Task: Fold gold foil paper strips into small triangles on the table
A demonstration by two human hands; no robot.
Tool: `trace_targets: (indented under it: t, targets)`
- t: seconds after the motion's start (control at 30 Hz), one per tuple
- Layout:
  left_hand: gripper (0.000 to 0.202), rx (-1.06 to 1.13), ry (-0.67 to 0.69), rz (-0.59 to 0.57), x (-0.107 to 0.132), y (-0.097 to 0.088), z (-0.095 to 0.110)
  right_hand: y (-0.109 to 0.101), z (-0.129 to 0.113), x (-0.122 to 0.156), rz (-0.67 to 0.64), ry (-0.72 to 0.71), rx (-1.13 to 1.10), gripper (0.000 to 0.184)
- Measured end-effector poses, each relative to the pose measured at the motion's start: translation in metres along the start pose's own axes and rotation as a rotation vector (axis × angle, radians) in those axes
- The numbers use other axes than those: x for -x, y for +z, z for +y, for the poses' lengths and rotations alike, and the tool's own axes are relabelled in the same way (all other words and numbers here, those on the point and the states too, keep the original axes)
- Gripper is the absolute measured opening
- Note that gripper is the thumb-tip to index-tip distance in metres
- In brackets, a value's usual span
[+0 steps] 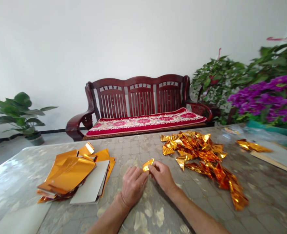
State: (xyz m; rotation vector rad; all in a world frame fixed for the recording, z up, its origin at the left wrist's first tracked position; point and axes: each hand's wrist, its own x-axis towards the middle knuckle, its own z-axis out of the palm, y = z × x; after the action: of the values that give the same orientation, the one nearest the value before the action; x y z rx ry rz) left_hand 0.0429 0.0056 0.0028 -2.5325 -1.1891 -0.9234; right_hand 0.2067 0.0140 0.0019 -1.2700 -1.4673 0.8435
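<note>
My left hand (132,186) and my right hand (162,175) meet at the middle of the table, both pinching a small folded piece of gold foil paper (148,163). Their fingers are closed on it from either side. To the left lies a stack of flat gold foil sheets (70,174), some turned white side up. To the right spreads a pile of folded gold foil pieces (202,156), trailing toward the near right.
The table (143,208) has a patterned glossy top. One more folded gold piece (253,146) lies at the far right by a board. Purple flowers (272,97) and green plants stand at the right, a red wooden bench (141,107) behind.
</note>
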Motion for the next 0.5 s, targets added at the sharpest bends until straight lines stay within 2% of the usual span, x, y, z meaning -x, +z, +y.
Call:
trace_targets:
  t: [0.13, 0.23, 0.3, 0.43, 0.5]
  targets:
    - [0.028, 0.004, 0.024, -0.049, -0.002, -0.004, 0.006, -0.001, 0.004, -0.001, 0.016, -0.012, 0.022, 0.032]
    - [0.023, 0.120, -0.011, -0.037, -0.003, -0.007, 0.009, -0.007, 0.005, -0.001, -0.002, -0.051, 0.065, 0.033]
    - [0.027, 0.236, -0.098, 0.037, -0.003, -0.006, 0.008, -0.012, 0.005, -0.001, -0.049, -0.069, 0.070, 0.033]
    - [0.033, 0.501, -0.377, 0.213, -0.007, 0.005, -0.004, -0.017, 0.005, 0.000, -0.178, -0.108, 0.080, 0.031]
    - [0.036, 0.668, -0.446, 0.200, -0.010, 0.012, -0.009, -0.017, 0.004, 0.001, -0.240, -0.127, 0.113, 0.032]
